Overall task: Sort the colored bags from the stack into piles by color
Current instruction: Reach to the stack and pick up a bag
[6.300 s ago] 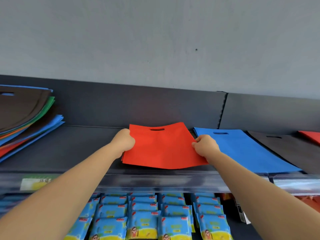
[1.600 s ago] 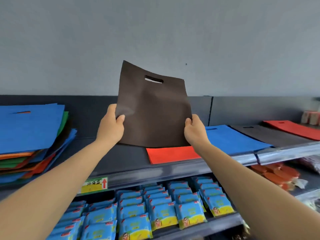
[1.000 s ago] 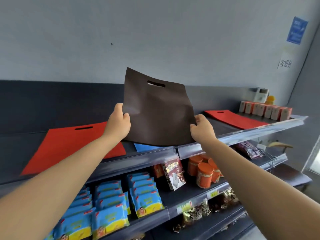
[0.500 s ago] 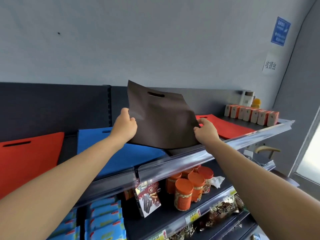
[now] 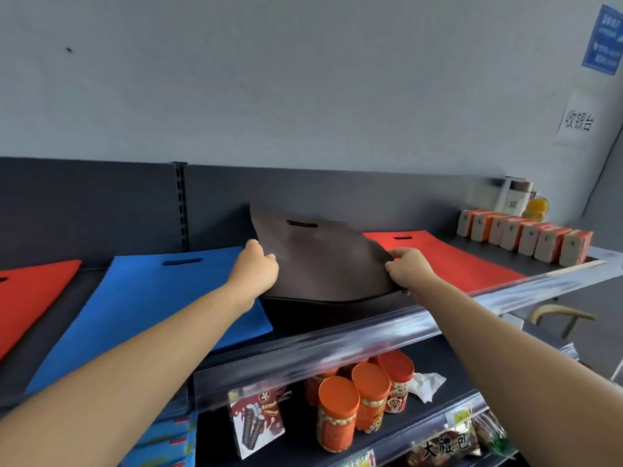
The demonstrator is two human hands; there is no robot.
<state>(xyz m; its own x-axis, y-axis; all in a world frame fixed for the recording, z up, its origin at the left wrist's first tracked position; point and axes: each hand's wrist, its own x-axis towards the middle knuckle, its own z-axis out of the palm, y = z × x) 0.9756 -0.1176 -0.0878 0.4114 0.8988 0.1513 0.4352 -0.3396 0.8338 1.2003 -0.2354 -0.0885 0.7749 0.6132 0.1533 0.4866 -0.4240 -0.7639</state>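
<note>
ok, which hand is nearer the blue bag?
Left. The left hand grips the brown bag at its left edge, at the right edge of the blue bag. The right hand grips the opposite edge, next to the rightmost red bag, away from the blue one.

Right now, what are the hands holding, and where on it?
The flat dark brown fabric bag: the left hand grips its left edge, the right hand pinches its right edge.

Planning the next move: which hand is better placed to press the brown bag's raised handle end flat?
Probably left: the left hand grips the brown bag nearer its handle slot; the right hand holds farther from it.
</note>
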